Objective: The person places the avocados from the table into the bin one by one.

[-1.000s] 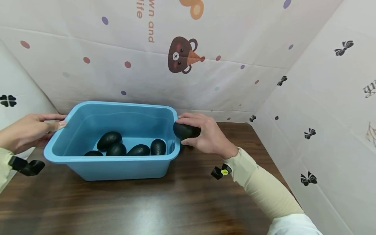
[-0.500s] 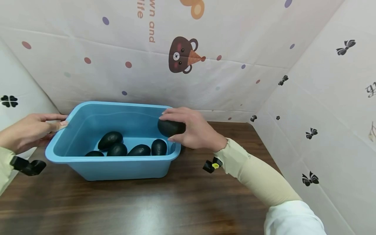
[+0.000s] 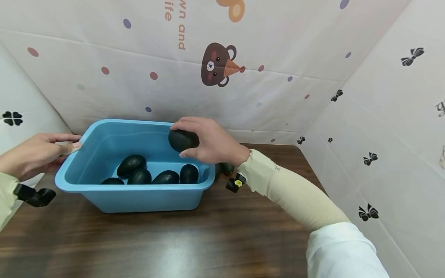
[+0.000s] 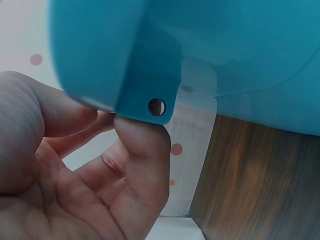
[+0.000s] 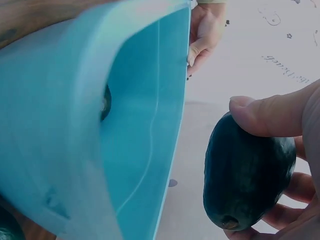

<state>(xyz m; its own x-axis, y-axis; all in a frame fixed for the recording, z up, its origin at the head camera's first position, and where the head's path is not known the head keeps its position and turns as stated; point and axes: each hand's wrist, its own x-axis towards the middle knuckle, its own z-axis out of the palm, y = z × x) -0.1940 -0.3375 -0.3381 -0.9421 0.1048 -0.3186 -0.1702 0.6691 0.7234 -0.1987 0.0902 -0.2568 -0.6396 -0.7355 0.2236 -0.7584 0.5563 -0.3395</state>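
A blue plastic tub point(image 3: 139, 199) stands on the wooden table with several dark avocados point(image 3: 131, 165) lying on its floor. My right hand point(image 3: 213, 143) holds another dark avocado point(image 3: 182, 140) over the right part of the tub, thumb on one side and fingers on the other. The right wrist view shows that avocado point(image 5: 247, 172) large, its stem end facing down. At the tub's left end my left hand point(image 3: 36, 154) grips the rim, thumb on top. In the left wrist view the fingers point(image 4: 145, 160) curl under the rim point(image 4: 145, 102) beside a small hole.
More avocados point(image 3: 227, 168) lie on the table just right of the tub, partly hidden by the right forearm. A printed white sheet point(image 3: 174, 88) rises close behind the tub, and another point(image 3: 375, 127) borders the right side. The brown table point(image 3: 167, 243) extends in front.
My right hand has carried the avocado leftward and slightly away, from the tub's right rim to above its inside. Avocados right of the tub have come into view. The left hand stays on the rim.
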